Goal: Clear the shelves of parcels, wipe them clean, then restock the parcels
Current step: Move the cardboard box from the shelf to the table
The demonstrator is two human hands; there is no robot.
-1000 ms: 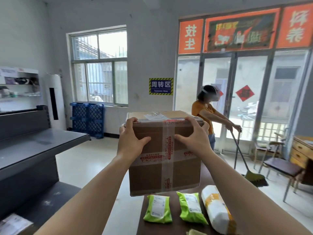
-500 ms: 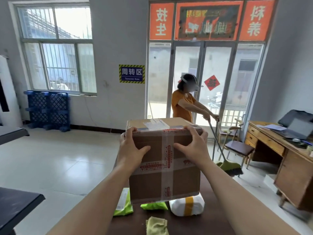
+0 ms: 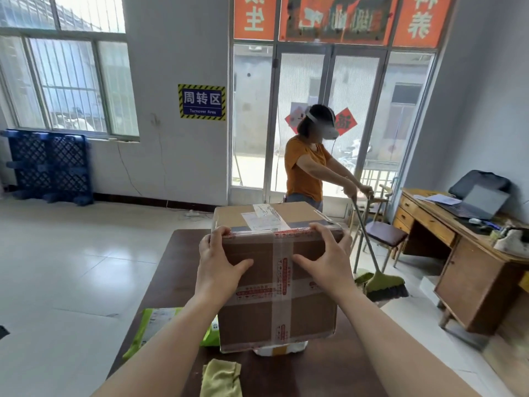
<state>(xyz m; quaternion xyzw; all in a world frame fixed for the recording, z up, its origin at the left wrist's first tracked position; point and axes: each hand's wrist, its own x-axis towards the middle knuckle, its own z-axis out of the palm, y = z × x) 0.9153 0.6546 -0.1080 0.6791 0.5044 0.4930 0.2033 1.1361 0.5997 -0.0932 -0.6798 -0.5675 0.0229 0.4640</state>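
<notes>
A taped cardboard box (image 3: 276, 316) is held over the dark brown table (image 3: 180, 253). My left hand (image 3: 219, 267) grips its top left edge, fingers over the top and thumb on the front. My right hand (image 3: 326, 263) grips the top right edge the same way. Under and beside the box lie a green parcel (image 3: 156, 325) and a white parcel with a yellow stripe (image 3: 279, 350), mostly hidden. A yellow-green cloth (image 3: 221, 378) lies on the table's near edge.
A person in an orange shirt (image 3: 306, 167) sweeps with a broom (image 3: 383, 285) just beyond the table on the right. A wooden desk (image 3: 463, 259) with a laptop stands at right, a chair (image 3: 383, 236) beside it. Blue pallets (image 3: 50, 166) lean under the window.
My view has swung right, from the grey shelves to the table. The box has come down lower over the parcels, with both hands holding it as before.
</notes>
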